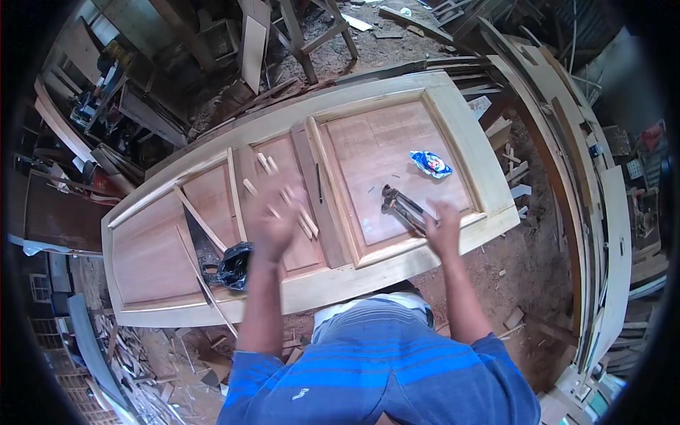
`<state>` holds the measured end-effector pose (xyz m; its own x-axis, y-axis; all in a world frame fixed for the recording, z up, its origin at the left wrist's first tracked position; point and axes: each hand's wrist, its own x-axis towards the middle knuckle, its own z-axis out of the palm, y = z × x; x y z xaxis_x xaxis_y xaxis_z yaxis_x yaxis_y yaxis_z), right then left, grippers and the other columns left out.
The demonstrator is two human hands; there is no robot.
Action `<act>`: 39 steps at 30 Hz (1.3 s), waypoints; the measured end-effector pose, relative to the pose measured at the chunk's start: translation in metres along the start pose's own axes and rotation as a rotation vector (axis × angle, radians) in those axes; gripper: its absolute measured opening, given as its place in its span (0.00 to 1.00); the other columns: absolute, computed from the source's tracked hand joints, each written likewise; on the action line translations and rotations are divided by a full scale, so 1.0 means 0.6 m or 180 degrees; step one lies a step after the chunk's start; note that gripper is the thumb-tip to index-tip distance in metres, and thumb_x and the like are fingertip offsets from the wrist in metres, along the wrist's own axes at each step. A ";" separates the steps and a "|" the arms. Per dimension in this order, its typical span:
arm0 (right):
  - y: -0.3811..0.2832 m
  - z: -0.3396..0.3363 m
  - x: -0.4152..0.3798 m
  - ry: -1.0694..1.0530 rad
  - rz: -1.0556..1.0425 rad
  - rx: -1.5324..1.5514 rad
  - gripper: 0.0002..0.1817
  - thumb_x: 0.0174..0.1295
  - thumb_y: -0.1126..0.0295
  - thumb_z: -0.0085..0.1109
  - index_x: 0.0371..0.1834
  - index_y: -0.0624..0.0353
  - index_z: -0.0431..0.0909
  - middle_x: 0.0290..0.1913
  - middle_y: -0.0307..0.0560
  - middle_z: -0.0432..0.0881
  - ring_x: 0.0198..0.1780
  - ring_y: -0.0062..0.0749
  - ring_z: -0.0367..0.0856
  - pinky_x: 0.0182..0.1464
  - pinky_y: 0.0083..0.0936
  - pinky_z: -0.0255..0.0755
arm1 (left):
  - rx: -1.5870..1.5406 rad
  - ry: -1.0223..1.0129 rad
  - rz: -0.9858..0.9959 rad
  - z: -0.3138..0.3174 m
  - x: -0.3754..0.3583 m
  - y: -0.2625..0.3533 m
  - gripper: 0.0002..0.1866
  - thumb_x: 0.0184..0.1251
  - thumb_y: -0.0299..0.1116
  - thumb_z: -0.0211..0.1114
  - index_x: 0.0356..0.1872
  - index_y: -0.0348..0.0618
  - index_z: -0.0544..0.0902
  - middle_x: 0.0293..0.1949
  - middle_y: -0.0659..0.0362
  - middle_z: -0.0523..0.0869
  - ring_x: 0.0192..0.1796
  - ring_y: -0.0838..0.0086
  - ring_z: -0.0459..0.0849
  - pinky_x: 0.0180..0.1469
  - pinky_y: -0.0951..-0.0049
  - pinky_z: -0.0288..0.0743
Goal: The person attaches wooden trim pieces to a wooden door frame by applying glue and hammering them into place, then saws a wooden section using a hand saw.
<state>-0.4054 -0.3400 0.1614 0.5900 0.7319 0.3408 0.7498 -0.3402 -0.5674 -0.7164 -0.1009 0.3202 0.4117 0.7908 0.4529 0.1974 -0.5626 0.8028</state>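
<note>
A large wooden panel door [418,253] lies flat in front of me. My right hand [445,230] is closed at the handle ends of a pair of metal pincers [405,207], whose jaws point to the upper left over the door's right panel. My left hand [275,223] hovers over the door's middle part, smeared by motion; its fingers cannot be made out. Several short thin wood strips [309,225] lie beneath and beside it. A dark pencil-like stick [319,184] rests on a crosspiece between the hands.
A blue and white packet [431,164] lies on the right panel. Near my left forearm are a black plastic bag [235,266] and a handsaw [202,244]. A long thin strip [212,297] overhangs the near edge. Stacked boards [591,212] stand right; offcuts litter the floor.
</note>
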 end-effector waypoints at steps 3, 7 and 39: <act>-0.185 -0.206 0.127 0.0739 -0.0157 0.1110 0.19 0.72 0.73 0.75 0.65 0.62 0.88 0.58 0.52 0.93 0.59 0.36 0.90 0.65 0.33 0.81 | -0.0328 0.0916 0.1775 -0.157 0.091 0.172 0.14 0.75 0.26 0.75 0.58 0.38 0.91 0.63 0.53 0.92 0.70 0.64 0.88 0.75 0.58 0.78; -0.396 -0.431 0.166 0.0511 -0.1553 0.3023 0.29 0.87 0.53 0.55 0.76 0.67 0.78 0.68 0.55 0.83 0.70 0.41 0.80 0.74 0.44 0.70 | -0.0293 0.0108 0.4044 -0.235 0.116 0.375 0.14 0.76 0.27 0.74 0.58 0.37 0.90 0.63 0.52 0.92 0.69 0.64 0.88 0.74 0.59 0.78; -0.461 -0.515 0.189 0.0122 -0.2555 0.3087 0.29 0.83 0.57 0.58 0.76 0.68 0.71 0.74 0.60 0.73 0.72 0.49 0.76 0.75 0.52 0.66 | 0.0062 -0.1452 0.4511 -0.188 0.135 0.414 0.15 0.82 0.35 0.67 0.57 0.35 0.88 0.56 0.50 0.92 0.62 0.64 0.90 0.67 0.61 0.81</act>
<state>-0.4533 -0.3457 0.5887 0.0911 0.5081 0.8564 0.3823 0.7763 -0.5013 -0.7343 -0.1495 0.5997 0.5023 -0.5432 0.6728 -0.5855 -0.7862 -0.1976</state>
